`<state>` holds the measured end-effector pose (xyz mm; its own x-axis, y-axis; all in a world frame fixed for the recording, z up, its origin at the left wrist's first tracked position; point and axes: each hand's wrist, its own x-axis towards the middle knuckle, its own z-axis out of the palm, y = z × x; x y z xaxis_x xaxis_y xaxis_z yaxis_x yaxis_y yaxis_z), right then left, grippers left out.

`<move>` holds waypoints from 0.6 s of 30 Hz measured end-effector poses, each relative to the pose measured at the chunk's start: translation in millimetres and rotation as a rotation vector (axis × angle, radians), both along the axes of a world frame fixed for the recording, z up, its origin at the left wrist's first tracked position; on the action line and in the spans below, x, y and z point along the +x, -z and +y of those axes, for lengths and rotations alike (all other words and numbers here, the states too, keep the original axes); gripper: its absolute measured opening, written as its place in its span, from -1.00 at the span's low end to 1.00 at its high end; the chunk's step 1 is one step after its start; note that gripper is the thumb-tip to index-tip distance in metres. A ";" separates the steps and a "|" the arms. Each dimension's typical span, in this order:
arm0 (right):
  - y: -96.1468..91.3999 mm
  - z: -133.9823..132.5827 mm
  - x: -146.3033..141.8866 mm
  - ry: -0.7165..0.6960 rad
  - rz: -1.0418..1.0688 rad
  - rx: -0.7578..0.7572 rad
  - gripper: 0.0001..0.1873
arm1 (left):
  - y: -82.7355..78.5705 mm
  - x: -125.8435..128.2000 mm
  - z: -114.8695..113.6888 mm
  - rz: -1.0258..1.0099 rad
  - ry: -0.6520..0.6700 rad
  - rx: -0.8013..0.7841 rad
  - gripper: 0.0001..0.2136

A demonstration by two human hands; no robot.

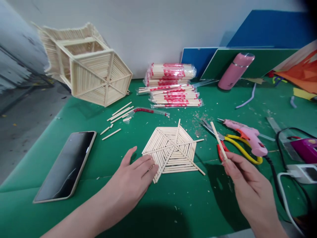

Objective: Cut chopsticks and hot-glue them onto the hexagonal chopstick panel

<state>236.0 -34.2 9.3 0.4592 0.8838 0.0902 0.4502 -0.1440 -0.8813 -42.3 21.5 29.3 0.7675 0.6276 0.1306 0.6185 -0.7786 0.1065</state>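
A flat hexagonal panel of glued wooden sticks (173,148) lies on the green table (104,158). My left hand (135,178) rests flat beside it, fingers spread, with the fingertips touching the panel's left edge. To the right of the panel, my right hand (244,183) pinches a single wooden stick (218,138) that points up and to the left. Just behind that hand lie scissors with red and yellow handles (237,147) and a pink glue gun (247,135).
A large stick-built box (86,67) stands at the back left. Packs of sticks in wrappers (173,86) are stacked behind the panel, loose sticks (119,115) nearby. A phone (66,163) lies left. A pink bottle (235,71), coloured boards, cables and a power strip (302,172) crowd the right.
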 end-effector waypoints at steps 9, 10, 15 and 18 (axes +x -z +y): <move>-31.0 6.1 -20.6 -0.725 -0.219 0.105 -0.84 | -30.3 45.6 -17.1 -0.260 -0.145 0.272 -0.79; -32.1 6.4 -23.8 -0.774 -0.236 0.127 -0.82 | -27.1 52.3 -19.9 -0.229 -0.101 0.221 -0.76; -29.8 5.1 -27.4 -0.740 -0.170 0.061 -0.90 | -10.5 65.5 -24.4 -0.164 0.036 0.054 -0.74; -33.3 2.3 -18.0 -0.777 -0.138 -0.068 -0.80 | -14.3 59.7 -20.6 -0.242 -0.018 0.091 -0.76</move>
